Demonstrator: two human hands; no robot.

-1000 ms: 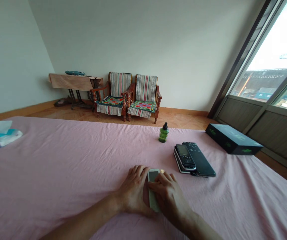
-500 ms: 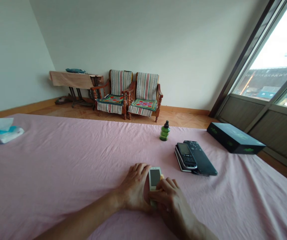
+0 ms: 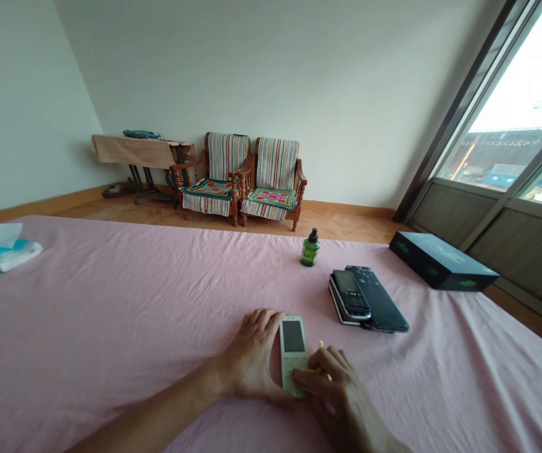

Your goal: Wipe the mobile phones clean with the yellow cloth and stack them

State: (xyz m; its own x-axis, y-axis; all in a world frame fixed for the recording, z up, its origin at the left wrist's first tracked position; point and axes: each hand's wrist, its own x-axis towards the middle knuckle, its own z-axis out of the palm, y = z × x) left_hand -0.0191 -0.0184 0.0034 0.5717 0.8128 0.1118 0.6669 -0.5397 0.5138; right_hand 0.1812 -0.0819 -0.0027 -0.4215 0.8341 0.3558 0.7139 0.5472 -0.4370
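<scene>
A white keypad phone (image 3: pixel 293 336) lies face up on the pink cloth (image 3: pixel 158 277). Along its left side rests my left hand (image 3: pixel 252 355), fingertips at the upper edge and thumb at the lower end, steadying it. My right hand (image 3: pixel 332 384) is at the phone's lower right, its fingers pinched round a small pale yellowish thing (image 3: pixel 320 345) that is mostly hidden, with a fingertip over the keypad. To the right, a dark keypad phone (image 3: pixel 352 294) sits on top of other flat devices, beside a long black case (image 3: pixel 381 302).
A green bottle (image 3: pixel 309 248) with a black cap stands beyond the phones. A black box (image 3: pixel 443 261) lies at the far right, a tissue pack (image 3: pixel 4 250) at the far left. Two chairs (image 3: pixel 273 179) and a cloth-covered table (image 3: pixel 134 151) stand by the wall.
My right hand has moved slightly right and down, uncovering more of the white phone's keypad. My left hand has stayed at the phone's side.
</scene>
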